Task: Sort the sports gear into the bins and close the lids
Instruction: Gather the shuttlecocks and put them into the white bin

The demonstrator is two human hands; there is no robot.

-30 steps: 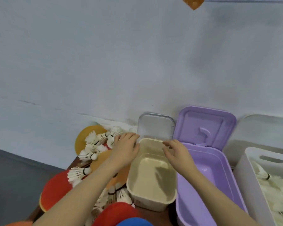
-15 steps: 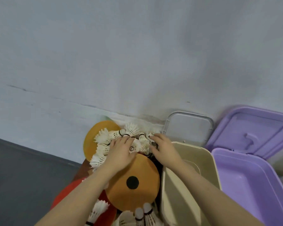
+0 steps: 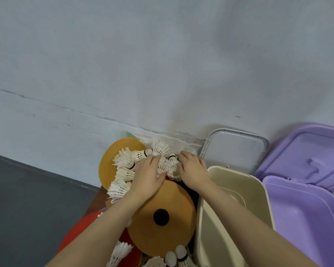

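A heap of white feather shuttlecocks (image 3: 123, 166) lies against the wall among orange discs (image 3: 162, 218) and red discs (image 3: 81, 226). My left hand (image 3: 148, 176) rests palm down on the heap, fingers curled over shuttlecocks. My right hand (image 3: 191, 168) presses in from the right, fingers closing on shuttlecocks (image 3: 170, 166) between the two hands. Whether either hand has a firm hold is hidden. The beige bin (image 3: 235, 182) stands empty just right of my right wrist, its grey lid (image 3: 233, 149) leaning on the wall. The purple bin (image 3: 307, 214) sits further right, lid (image 3: 307, 157) up.
The grey wall (image 3: 162, 64) rises directly behind the heap. Dark floor (image 3: 27, 199) shows at the left. More shuttlecocks (image 3: 174, 257) lie at the bottom edge beside the beige bin.
Both hands left the beige bin's rim and moved left onto the shuttlecock heap. My view swung left, so the white bin is out of sight. The hands now cup closer together.
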